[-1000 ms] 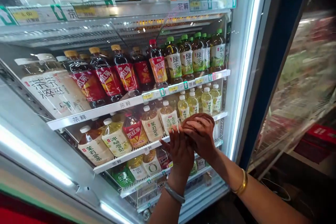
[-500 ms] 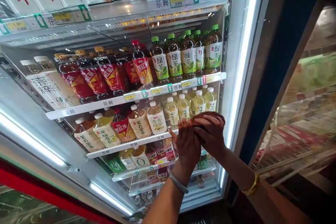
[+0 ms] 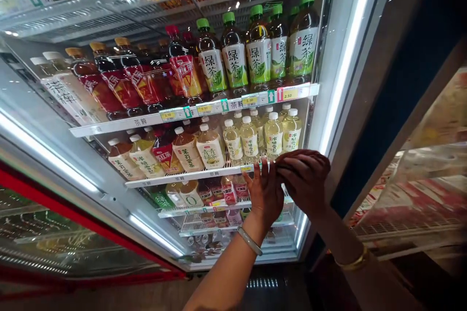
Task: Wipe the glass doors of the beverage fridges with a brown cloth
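My left hand [image 3: 265, 192], with a pale bangle on its wrist, is raised before the lower shelves, palm away and fingers spread. Beside it on the right, my right hand [image 3: 304, 180] has its fingers bent round a dark reddish-brown bundle [image 3: 306, 155], perhaps a cloth. The left fingertips are close to the bundle's left end; whether they touch it cannot be told. Behind the hands stand small pale-yellow bottles [image 3: 250, 140] with white caps. Green-capped tea bottles [image 3: 259, 53] are on the shelf above.
Red-labelled bottles [image 3: 136, 80] fill the left of the upper shelf. The shelf edge [image 3: 146, 120] carries price tags. A bright light strip [image 3: 350, 53] runs down the cooler's right side. A red frame [image 3: 91, 226] crosses the lower left.
The view has moved closer and tilted lower, so the top shelf is mostly out of frame. Both hands appear slightly farther right, and the left fingers look more spread.
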`<action>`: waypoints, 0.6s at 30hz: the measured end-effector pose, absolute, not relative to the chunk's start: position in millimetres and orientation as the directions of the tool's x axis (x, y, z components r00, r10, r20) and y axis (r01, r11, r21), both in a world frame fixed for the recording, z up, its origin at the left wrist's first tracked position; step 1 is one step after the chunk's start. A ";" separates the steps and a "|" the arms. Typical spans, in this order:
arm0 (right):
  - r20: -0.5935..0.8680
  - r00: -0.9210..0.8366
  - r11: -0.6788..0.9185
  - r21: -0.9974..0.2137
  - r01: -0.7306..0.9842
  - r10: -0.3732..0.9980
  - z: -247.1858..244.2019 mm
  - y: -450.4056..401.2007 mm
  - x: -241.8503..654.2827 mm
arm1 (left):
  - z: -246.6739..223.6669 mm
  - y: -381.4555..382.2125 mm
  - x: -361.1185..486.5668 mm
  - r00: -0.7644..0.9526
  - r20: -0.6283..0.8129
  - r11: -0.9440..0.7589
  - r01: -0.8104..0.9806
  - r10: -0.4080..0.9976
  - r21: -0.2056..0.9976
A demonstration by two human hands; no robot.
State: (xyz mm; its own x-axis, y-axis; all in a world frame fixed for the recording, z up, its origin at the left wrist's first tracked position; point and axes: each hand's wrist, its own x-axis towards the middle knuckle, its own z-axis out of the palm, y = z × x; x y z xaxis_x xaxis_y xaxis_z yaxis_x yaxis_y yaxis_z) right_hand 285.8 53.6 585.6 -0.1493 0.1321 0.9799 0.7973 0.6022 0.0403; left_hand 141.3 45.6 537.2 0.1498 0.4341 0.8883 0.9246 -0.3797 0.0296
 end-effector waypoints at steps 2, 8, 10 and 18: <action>0.984 -0.127 0.568 0.032 0.822 0.128 588.5 60.0 301.8 | 530.1 48.6 142.6 0.151 0.877 -0.343 0.939 0.456 0.017; 0.982 -0.035 0.504 -0.066 0.861 0.188 526.5 56.2 307.5 | 501.3 46.9 147.7 0.183 0.856 -0.288 0.957 0.483 -0.042; 0.976 -0.077 0.547 -0.048 0.836 0.204 512.9 52.9 298.7 | 492.1 44.5 149.3 0.216 0.853 -0.326 0.944 0.476 -0.057; 0.973 -0.078 0.547 -0.055 0.835 0.216 498.3 70.6 324.9 | 468.8 52.1 159.0 0.166 0.903 -0.339 0.940 0.396 -0.024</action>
State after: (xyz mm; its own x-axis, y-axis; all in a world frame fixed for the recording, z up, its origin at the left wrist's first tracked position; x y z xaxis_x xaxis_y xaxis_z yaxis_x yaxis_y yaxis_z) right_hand 324.9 70.6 498.3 -0.0778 0.2163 0.9732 0.8355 0.5468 -0.0547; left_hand 159.0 52.1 468.8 0.1656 0.3961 0.9032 0.9404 -0.3394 -0.0236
